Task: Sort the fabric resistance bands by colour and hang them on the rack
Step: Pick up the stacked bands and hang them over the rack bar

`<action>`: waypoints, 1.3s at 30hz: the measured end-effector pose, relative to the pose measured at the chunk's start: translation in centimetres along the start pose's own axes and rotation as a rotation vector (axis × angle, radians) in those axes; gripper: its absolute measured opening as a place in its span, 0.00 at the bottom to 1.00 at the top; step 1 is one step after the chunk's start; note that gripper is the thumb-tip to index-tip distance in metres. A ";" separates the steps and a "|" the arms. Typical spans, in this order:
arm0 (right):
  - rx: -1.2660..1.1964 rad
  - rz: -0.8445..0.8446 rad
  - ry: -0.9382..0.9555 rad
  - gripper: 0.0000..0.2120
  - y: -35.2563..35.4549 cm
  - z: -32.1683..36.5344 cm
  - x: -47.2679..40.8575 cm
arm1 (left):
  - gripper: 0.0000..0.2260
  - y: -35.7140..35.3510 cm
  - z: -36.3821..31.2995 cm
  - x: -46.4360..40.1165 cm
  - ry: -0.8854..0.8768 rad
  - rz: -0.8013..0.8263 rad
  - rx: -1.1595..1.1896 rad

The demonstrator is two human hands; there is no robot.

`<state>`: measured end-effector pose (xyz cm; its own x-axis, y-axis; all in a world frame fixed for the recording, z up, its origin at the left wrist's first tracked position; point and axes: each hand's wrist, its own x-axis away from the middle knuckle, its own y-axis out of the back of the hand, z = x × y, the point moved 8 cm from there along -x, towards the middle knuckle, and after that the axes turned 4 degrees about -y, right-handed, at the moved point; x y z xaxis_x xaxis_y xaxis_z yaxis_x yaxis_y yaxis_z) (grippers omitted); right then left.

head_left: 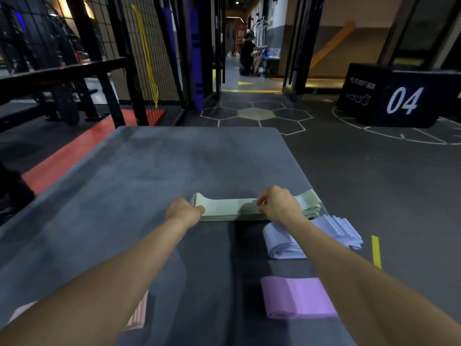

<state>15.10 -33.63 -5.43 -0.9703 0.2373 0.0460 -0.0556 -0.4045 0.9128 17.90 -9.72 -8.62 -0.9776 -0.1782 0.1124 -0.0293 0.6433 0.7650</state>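
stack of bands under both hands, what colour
Pale green stack of bands, clearest in the head view.

At six o'clock both forearms run out of the picture's bottom edge. The left arm covers most of the pink bands (138, 318) at seven o'clock, leaving only a striped corner and a pale sliver by the left edge. The right arm crosses the white bands (282, 243) at four o'clock, hiding their middle. The left hand (184, 212) and right hand (278, 204) curl onto the green stack (227, 208), fingertips out of sight; the print on top is too small to read. The person (248, 54) at twelve o'clock is blurred.
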 end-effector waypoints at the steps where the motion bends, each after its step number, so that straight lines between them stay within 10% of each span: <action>1: -0.003 0.005 -0.002 0.10 0.0 -0.1 0.0 | 0.18 -0.1 -0.1 0.0 0.009 0.021 -0.021; 30: -0.176 0.167 0.030 0.09 1.3 -1.1 -1.2 | 0.04 0.7 -7.3 0.0 0.014 0.129 0.464; 39: -1.051 0.249 -0.029 0.03 4.1 -2.1 -1.1 | 0.10 -1.9 -16.5 1.7 -0.123 0.180 0.474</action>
<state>15.39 -37.43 -2.61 -0.9771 0.0590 0.2046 -0.0450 -0.9964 0.0723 19.75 -23.52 0.59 -0.9922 0.0371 0.1188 0.0785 0.9273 0.3661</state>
